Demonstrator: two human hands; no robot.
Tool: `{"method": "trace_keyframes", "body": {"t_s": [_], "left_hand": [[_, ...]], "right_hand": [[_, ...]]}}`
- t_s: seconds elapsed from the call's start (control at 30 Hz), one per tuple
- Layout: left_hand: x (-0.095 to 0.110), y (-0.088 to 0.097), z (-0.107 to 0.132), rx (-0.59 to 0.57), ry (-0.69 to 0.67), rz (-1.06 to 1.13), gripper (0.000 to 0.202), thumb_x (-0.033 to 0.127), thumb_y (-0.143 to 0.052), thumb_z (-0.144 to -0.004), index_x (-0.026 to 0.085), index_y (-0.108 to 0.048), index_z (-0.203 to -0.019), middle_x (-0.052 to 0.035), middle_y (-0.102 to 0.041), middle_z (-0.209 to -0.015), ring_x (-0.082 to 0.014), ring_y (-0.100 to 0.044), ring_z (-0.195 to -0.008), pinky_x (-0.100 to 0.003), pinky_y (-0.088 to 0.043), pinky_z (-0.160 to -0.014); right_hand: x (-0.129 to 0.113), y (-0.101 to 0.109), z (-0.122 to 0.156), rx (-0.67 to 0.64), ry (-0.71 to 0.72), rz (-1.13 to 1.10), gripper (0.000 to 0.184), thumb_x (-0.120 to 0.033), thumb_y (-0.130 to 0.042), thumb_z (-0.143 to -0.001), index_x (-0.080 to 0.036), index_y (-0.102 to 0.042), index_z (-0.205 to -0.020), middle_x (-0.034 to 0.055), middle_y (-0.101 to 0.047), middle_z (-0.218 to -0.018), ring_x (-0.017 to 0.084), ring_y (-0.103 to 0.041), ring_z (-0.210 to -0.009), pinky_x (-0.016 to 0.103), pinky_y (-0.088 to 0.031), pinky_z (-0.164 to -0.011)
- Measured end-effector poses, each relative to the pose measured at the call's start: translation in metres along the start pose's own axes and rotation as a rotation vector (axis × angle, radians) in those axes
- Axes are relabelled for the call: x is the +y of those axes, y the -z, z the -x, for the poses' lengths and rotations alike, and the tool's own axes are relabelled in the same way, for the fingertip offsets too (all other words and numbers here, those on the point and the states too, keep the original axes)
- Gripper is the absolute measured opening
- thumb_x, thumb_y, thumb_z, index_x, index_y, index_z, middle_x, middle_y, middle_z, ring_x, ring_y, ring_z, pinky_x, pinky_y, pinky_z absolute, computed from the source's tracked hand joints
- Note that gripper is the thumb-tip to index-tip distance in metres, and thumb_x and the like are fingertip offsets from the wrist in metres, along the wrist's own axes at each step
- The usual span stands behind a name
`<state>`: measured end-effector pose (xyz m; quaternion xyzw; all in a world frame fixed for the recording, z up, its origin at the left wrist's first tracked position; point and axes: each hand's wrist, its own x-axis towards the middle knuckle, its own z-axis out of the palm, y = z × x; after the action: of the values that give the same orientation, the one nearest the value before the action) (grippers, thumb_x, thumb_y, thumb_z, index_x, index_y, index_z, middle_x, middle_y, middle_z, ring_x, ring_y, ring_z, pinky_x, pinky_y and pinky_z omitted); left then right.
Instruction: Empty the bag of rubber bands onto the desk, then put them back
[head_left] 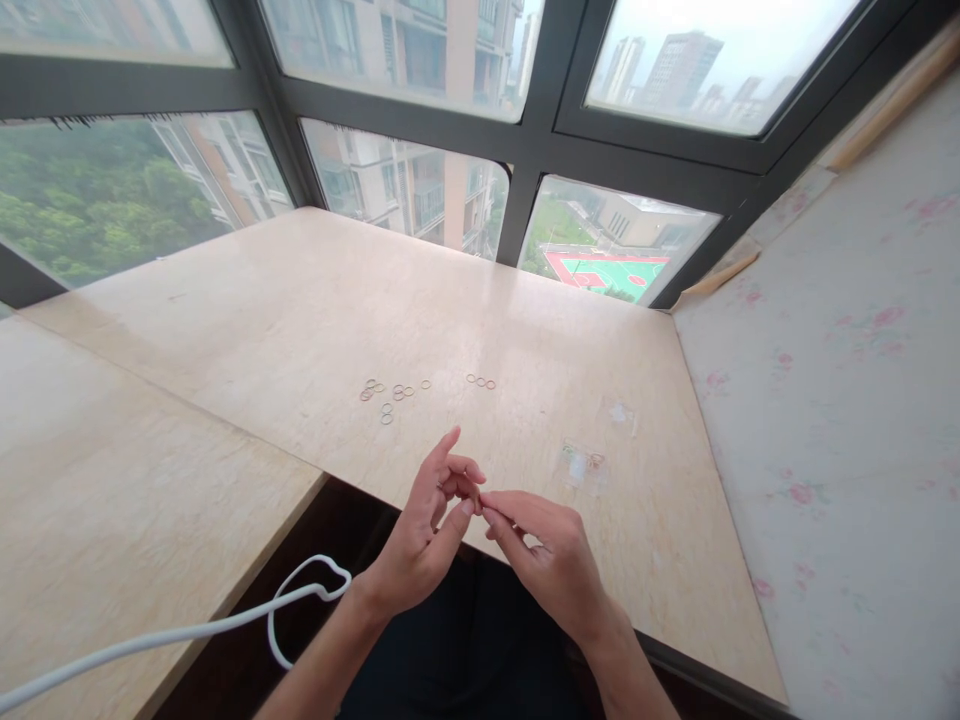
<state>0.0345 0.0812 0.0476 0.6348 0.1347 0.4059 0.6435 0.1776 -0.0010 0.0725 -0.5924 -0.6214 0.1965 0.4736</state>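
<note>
My left hand (427,535) and my right hand (544,555) meet fingertip to fingertip over the near edge of a pale marble sill (315,300). Both pinch something tiny between thumb and fingers; it is too small to name. The left index finger sticks up. Several small rubber rings (386,392) lie scattered on the sill beyond my hands, with three more rings (481,382) in a short row to their right. Two small clear plastic bags (581,465) lie on the sill to the right of my hands.
A white cable (225,625) loops in from the lower left, over a lower marble ledge (97,500). Dark-framed windows (525,150) close off the back. A floral-papered wall (847,400) rises along the right side.
</note>
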Motion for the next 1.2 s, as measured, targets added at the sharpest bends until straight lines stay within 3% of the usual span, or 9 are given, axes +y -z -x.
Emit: {"method": "trace_keyframes", "body": {"t_s": [0.2, 0.37, 0.5, 0.6, 0.7, 0.9, 1.2], "left_hand": [[-0.008, 0.001, 0.005, 0.012, -0.151, -0.323, 0.071, 0.008, -0.044, -0.095, 0.027, -0.008, -0.153, -0.0107, -0.049, -0.114, -0.0151, -0.056, -0.097, -0.033, -0.051, -0.087], [-0.009, 0.001, 0.002, 0.024, -0.282, -0.481, 0.086, 0.002, -0.044, -0.092, 0.030, 0.009, -0.152, -0.0113, -0.050, -0.114, -0.0157, -0.057, -0.095, -0.038, -0.052, -0.087], [-0.009, 0.003, 0.003, -0.064, -0.330, -0.663, 0.086, -0.001, -0.040, -0.089, 0.029, 0.008, -0.153, -0.0113, -0.054, -0.107, -0.0187, -0.058, -0.094, -0.039, -0.053, -0.082], [-0.012, 0.003, 0.007, -0.121, -0.341, -0.732, 0.084, -0.002, -0.036, -0.087, 0.024, 0.009, -0.153, -0.0162, -0.053, -0.113, -0.0222, -0.058, -0.100, -0.043, -0.053, -0.083], [-0.017, 0.001, 0.010, -0.150, -0.306, -0.729, 0.083, 0.001, -0.035, -0.088, 0.023, 0.011, -0.153, -0.0207, -0.048, -0.124, -0.0252, -0.058, -0.107, -0.048, -0.051, -0.087], [-0.018, -0.005, 0.012, -0.150, -0.153, -0.686, 0.082, 0.004, -0.033, -0.089, 0.023, 0.015, -0.152, -0.0220, -0.044, -0.133, -0.0235, -0.058, -0.101, -0.049, -0.052, -0.086], [-0.017, -0.012, 0.011, -0.162, 0.006, -0.689, 0.087, 0.000, -0.034, -0.083, 0.026, 0.011, -0.152, -0.0221, -0.030, -0.146, -0.0246, -0.057, -0.110, -0.053, -0.048, -0.096]], "right_hand": [[-0.004, 0.002, -0.003, -0.021, -0.009, 0.110, 0.022, -0.020, -0.051, -0.095, -0.020, -0.072, -0.104, 0.0045, -0.073, -0.094, 0.014, -0.069, -0.075, 0.022, -0.053, -0.067], [-0.004, -0.001, -0.004, -0.040, -0.077, 0.232, 0.028, -0.027, -0.047, -0.097, -0.020, -0.073, -0.093, 0.0056, -0.071, -0.077, 0.015, -0.065, -0.064, 0.024, -0.048, -0.060], [-0.001, -0.001, -0.004, -0.067, -0.115, 0.346, 0.030, -0.024, -0.045, -0.096, -0.019, -0.068, -0.076, 0.0021, -0.063, -0.063, 0.012, -0.055, -0.054, 0.025, -0.037, -0.054], [0.003, -0.001, -0.004, -0.083, -0.131, 0.433, 0.030, -0.020, -0.045, -0.094, -0.018, -0.061, -0.069, 0.0001, -0.058, -0.058, 0.010, -0.047, -0.050, 0.026, -0.030, -0.052], [0.008, -0.001, -0.004, -0.104, -0.111, 0.517, 0.029, -0.017, -0.046, -0.092, -0.018, -0.059, -0.066, 0.0005, -0.059, -0.059, 0.010, -0.047, -0.050, 0.027, -0.025, -0.052], [0.019, -0.005, -0.003, -0.130, -0.028, 0.679, 0.027, -0.011, -0.048, -0.086, -0.017, -0.054, -0.060, -0.0006, -0.055, -0.052, 0.009, -0.042, -0.044, 0.028, -0.018, -0.049], [0.029, -0.007, -0.004, -0.084, 0.074, 0.727, 0.025, -0.011, -0.049, -0.085, -0.017, -0.055, -0.062, -0.0014, -0.059, -0.055, 0.011, -0.051, -0.047, 0.030, -0.020, -0.049]]}}
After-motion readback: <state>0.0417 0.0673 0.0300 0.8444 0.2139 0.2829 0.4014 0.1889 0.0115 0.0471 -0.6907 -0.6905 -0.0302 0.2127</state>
